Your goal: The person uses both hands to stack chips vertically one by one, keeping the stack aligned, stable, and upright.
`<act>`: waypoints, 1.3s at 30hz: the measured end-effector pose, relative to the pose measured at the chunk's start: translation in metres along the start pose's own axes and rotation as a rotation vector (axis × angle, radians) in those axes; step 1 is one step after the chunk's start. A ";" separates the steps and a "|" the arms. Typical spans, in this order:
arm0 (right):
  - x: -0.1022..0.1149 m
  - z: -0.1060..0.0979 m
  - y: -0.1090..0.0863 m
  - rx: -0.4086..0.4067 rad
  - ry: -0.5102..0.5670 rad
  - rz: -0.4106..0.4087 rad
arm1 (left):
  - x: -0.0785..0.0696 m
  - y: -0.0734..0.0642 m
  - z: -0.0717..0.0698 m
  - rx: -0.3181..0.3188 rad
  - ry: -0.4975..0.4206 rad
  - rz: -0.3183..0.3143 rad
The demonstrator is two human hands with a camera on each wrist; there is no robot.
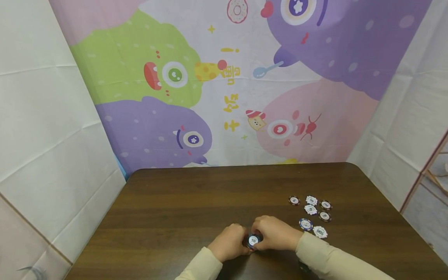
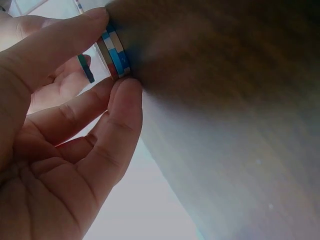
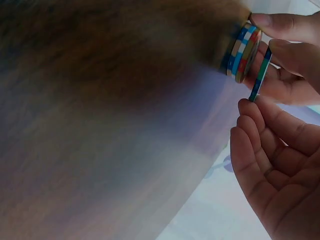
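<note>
In the head view my two hands meet near the front middle of the table. My right hand (image 1: 278, 233) pinches a single poker chip (image 3: 261, 75) with blue and green on its edge, thumb on one side and fingers on the other. That chip is tilted slightly, a little above a short stack of poker chips (image 3: 242, 52). My left hand (image 2: 75, 115) grips this stack at its sides between thumb and fingers. Blue, white and red bands show along the stack's edge, and it stands on the table (image 1: 196, 202).
Right of my hands lie several loose poker chips: white ones (image 1: 310, 209), dark ones (image 1: 324, 216) and a blue one (image 1: 306, 224). My right sleeve passes close below them, partly over a dark object (image 1: 305, 267). A cartoon-printed cloth (image 1: 231, 147) hangs behind the table.
</note>
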State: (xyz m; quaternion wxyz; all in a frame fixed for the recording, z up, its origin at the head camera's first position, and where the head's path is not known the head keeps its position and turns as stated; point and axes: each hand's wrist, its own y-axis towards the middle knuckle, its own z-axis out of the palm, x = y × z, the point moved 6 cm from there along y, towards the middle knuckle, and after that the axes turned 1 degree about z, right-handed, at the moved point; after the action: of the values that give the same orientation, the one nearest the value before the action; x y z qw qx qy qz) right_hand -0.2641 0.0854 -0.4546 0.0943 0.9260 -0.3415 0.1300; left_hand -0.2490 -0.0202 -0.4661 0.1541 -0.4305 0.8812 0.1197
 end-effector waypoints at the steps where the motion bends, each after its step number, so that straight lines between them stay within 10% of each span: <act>1: 0.001 0.001 0.000 0.003 0.004 -0.001 | 0.000 0.000 0.000 0.004 -0.003 -0.005; 39: -0.005 -0.004 -0.005 -0.014 0.108 0.066 | 0.003 0.000 0.002 0.050 -0.030 -0.048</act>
State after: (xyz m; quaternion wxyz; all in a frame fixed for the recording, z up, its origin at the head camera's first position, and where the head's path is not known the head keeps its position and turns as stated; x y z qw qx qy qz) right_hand -0.2647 0.0933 -0.4529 0.1149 0.9053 -0.3670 0.1804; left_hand -0.2501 -0.0219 -0.4696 0.1810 -0.4459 0.8708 0.1004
